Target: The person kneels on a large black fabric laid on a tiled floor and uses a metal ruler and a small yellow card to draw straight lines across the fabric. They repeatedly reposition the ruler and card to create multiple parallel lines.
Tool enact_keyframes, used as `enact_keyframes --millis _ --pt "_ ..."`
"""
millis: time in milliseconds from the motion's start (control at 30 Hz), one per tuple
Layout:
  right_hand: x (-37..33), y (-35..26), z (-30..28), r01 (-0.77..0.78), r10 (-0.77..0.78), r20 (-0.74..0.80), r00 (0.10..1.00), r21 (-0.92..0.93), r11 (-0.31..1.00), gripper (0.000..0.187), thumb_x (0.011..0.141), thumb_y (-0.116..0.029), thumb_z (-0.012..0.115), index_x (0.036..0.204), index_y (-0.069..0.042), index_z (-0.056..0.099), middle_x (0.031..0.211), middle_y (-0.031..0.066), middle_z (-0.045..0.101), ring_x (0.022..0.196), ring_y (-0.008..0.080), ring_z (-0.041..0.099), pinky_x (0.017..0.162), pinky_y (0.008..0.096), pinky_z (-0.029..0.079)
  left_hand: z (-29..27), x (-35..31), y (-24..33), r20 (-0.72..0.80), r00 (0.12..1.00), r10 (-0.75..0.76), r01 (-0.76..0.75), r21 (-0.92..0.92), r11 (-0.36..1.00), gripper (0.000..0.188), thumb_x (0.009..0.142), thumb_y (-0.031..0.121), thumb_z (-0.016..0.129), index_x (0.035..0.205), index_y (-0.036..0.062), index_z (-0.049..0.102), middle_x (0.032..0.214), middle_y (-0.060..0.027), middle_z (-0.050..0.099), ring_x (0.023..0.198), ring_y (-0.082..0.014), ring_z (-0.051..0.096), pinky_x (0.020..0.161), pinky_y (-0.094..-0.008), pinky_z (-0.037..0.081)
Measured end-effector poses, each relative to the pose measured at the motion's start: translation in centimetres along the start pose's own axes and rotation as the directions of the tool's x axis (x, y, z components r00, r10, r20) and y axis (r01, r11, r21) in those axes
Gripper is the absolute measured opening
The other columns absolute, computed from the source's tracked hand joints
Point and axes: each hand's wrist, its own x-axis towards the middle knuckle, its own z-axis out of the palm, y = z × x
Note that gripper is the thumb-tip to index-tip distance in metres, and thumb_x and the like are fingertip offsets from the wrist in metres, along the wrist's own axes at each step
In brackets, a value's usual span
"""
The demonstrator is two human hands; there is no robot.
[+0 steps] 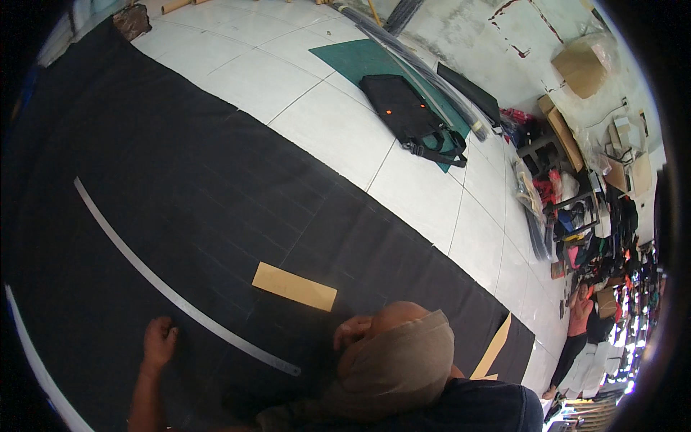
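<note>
My left hand (160,342) rests on a wide sheet of black fabric (108,266), its fingers curled closed. Whether something small is inside them is hidden. To its right a long metal ruler (169,291) lies slantwise on the fabric, apart from the hand. Beyond the ruler is a tan rectangular card piece (295,286), among faint pale lines drawn on the cloth. A person in a beige cap (403,360) and dark shirt bends low over the fabric at lower right. A hand beside that head (350,331) is partly covered; whose it is I cannot tell. My right hand cannot be made out.
More tan card pieces (493,349) lie at the fabric's right end. Across the white tiled floor (425,194) are a black bag (410,111), a green mat (345,61) and long wrapped rolls (432,68). Cluttered shelves (576,194) and another person (576,331) are at far right.
</note>
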Motion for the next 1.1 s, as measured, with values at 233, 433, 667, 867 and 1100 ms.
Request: enact_keyframes --millis 233,433,667,867,1100 --pt "0.0 -0.4 0.2 0.004 -0.004 -0.009 1.0 0.007 1.0 0.044 0.097 -0.051 0.071 0.091 -0.008 0.067 0.08 0.0047 0.063 0.077 0.0196 0.062 0.068 0.039 0.048 -0.3 0.4 -0.8 0.01 0.999 -0.042 0.043 -0.071 0.997 0.032 0.089 0.012 0.076 0.117 -0.0005 0.066 0.109 -0.0165 0.065 0.092 -0.0308 0.069 0.083 -0.0397 0.056" --pt "-0.1 -1.0 0.2 0.014 -0.014 -0.005 1.0 0.003 1.0 0.044 0.097 -0.051 0.072 0.09 -0.008 0.067 0.08 0.0046 0.063 0.076 0.0197 0.062 0.068 0.039 0.048 -0.7 -0.2 0.2 0.023 0.999 -0.036 0.036 0.003 0.999 0.031 0.09 0.012 0.076 0.117 -0.0009 0.066 0.109 -0.0167 0.065 0.093 -0.0304 0.069 0.084 -0.0388 0.056" --pt "0.5 -1.5 0.3 0.031 -0.031 0.007 1.0 0.004 1.0 0.043 0.097 -0.05 0.072 0.09 -0.008 0.067 0.079 0.0045 0.063 0.076 0.0197 0.062 0.068 0.0391 0.048 -1.0 0.5 -1.0 -0.015 0.998 -0.058 0.059 0.024 0.998 0.032 0.089 0.011 0.076 0.117 -0.0003 0.066 0.108 -0.0169 0.065 0.093 -0.0314 0.069 0.084 -0.039 0.056" --pt "0.7 -2.1 0.1 0.043 -0.043 0.003 0.999 0.016 0.999 0.043 0.097 -0.05 0.072 0.09 -0.008 0.066 0.079 0.0044 0.063 0.076 0.0197 0.062 0.068 0.0391 0.048 -0.2 -0.3 -2.5 -0.034 0.999 -0.026 0.026 -0.002 1.0 0.032 0.089 0.013 0.075 0.117 0.0 0.067 0.108 -0.0165 0.066 0.093 -0.0323 0.069 0.083 -0.0401 0.056" --pt "0.5 -1.2 0.1 0.031 -0.031 -0.002 1.0 0.024 0.999 0.042 0.097 -0.049 0.073 0.09 -0.008 0.066 0.079 0.0043 0.063 0.076 0.0198 0.062 0.068 0.0391 0.048 -0.9 0.5 -1.2 0.008 0.999 -0.039 0.039 0.005 0.999 0.034 0.09 0.014 0.076 0.119 -0.0002 0.067 0.112 -0.0165 0.065 0.098 -0.0311 0.068 0.086 -0.0398 0.057"
